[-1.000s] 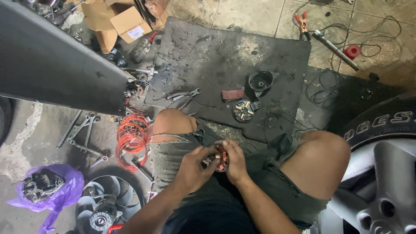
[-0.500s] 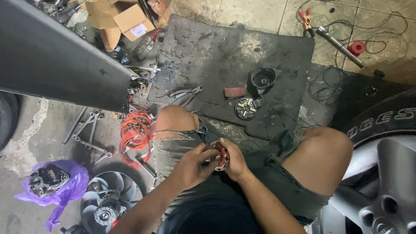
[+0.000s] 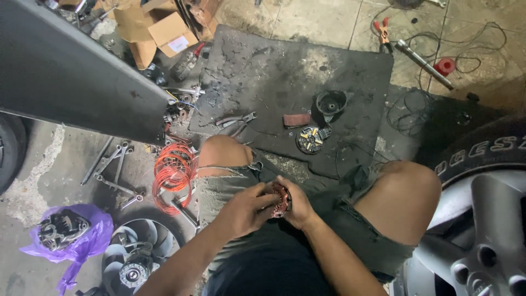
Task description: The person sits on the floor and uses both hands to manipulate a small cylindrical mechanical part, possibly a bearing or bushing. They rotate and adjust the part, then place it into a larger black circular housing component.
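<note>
Over the lap, between the two bare knees, both hands meet on one small part: a round copper-wound coil (image 3: 280, 198), reddish, with dark metal showing at its rim. Left hand (image 3: 245, 210) wraps the near side, fingers curled onto the coil; right hand (image 3: 296, 205) cups the far side, thumb laid over the top. Both hands clenched on it, so the coil sits pinched between them, just above the grey shorts. Ahead of the hands, on the floor, lies a dark rubber mat (image 3: 285, 71). On the mat, well apart from the hands: a round metal part with yellow marks (image 3: 310, 139), a black cup-shaped housing (image 3: 331, 102) just beyond it, a small reddish-brown block (image 3: 296, 120) beside that, and pliers (image 3: 235, 120) further left. Left of the hands, beside the left knee, a loop of orange wire (image 3: 173, 171) on the concrete. Further left and nearer, a purple plastic bag (image 3: 74, 241) holding a metal unit. Right of the hands, a car tyre (image 3: 482, 151) with its alloy wheel.
</note>
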